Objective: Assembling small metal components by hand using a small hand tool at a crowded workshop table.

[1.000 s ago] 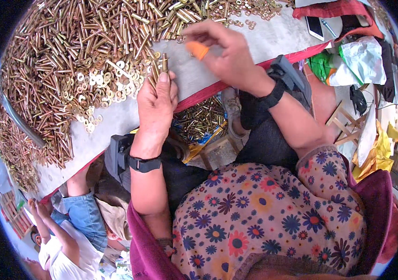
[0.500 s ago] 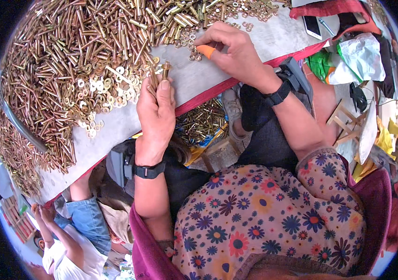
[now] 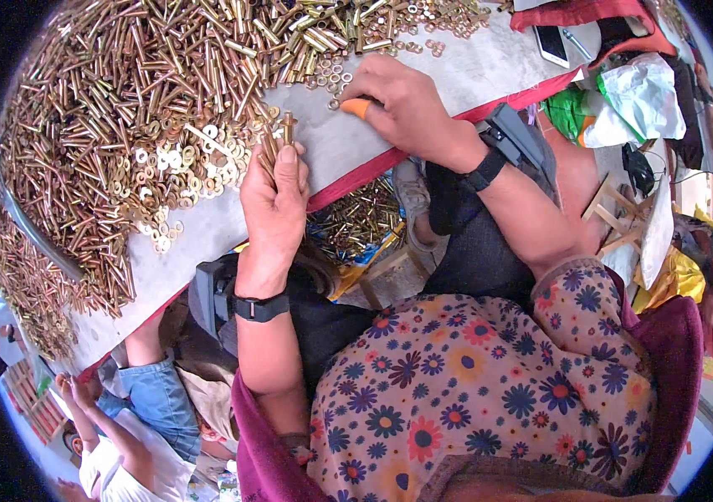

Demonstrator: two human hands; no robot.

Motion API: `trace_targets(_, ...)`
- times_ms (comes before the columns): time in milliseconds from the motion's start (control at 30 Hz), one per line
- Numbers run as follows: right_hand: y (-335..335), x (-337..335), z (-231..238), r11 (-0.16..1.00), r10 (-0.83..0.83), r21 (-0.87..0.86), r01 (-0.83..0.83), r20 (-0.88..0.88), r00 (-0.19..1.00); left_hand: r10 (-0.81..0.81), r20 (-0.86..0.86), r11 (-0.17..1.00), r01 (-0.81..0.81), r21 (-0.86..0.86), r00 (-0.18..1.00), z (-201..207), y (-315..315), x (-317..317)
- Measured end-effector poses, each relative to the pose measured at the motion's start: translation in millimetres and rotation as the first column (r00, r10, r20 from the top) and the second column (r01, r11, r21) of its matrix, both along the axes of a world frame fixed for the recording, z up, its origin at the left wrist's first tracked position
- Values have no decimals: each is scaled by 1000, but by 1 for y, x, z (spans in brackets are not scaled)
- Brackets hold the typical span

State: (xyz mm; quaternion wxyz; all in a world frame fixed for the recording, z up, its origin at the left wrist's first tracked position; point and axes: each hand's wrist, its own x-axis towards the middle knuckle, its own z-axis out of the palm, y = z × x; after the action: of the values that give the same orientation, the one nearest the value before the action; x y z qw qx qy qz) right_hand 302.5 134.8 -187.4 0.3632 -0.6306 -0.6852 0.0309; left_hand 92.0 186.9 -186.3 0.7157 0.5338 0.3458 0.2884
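In my left hand I hold several brass-coloured bolts, the thumb pressed along them. One bolt stands upright above the thumb, with a wider collar near its top. My right hand is closed over the grey tabletop, to the right of the left hand. An orange finger cover sits on its thumb. A small metal nut shows at its fingertips; the curled fingers partly hide the grip. Loose nuts lie just beyond these fingertips.
A large heap of metal bolts covers the table's left and far side, flat washers at its near edge. A phone lies far right, near plastic bags. Below the table edge is a container of bolts. Another person sits lower left.
My right hand has drawn back from the loose nuts, nearer to me and slightly left, toward the left hand. The left hand still holds the bolts, almost unmoved.
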Motion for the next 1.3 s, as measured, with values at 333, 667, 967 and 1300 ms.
trace_targets(333, 6, -29, 17, 966, -1, -113, -234, -903, 429, -53, -126, 997, 60, 57, 991, 6, -6, 3)
trace_targets(667, 6, -18, 18, 917, 60, -120, -381, -902, 427, -165, -105, 985, 159, -64, 981, 11, -6, -1)
trace_targets(967, 9, -9, 18, 883, 104, -198, -425, -801, 590, -144, -127, 989, 146, 2, 981, 8, -7, -2)
trace_targets(1300, 15, -2, 27, 863, 199, -140, -486, -790, 580, -194, -79, 980, 189, -62, 978, 18, -3, -4)
